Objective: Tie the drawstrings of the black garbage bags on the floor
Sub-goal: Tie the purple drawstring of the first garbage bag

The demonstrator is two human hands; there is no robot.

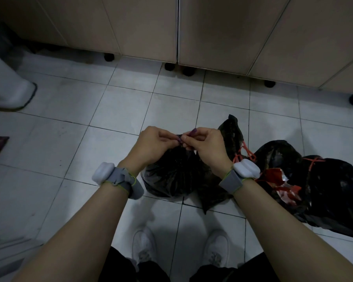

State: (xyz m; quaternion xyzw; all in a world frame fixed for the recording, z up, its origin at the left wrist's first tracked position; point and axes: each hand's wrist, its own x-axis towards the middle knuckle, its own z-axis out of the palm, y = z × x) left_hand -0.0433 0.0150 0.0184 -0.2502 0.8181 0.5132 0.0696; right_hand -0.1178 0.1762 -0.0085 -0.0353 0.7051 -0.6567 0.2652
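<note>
A small black garbage bag [171, 176] stands on the white tiled floor just in front of my feet, its neck gathered upward. My left hand [154, 145] and my right hand [205, 144] meet above it, both pinching the bag's dark drawstring [180, 139] at the gathered top. The fingers hide most of the string. To the right lie more black garbage bags: a flat one [230, 131] behind my right wrist and a larger heap [330, 190] with red drawstrings [247, 152].
Beige cabinets [151, 27] on black feet line the far side. A white bin [6, 84] stands at the left edge. Red and white packaging [281, 180] lies among the bags on the right. My white shoes [145, 247] are below the bag.
</note>
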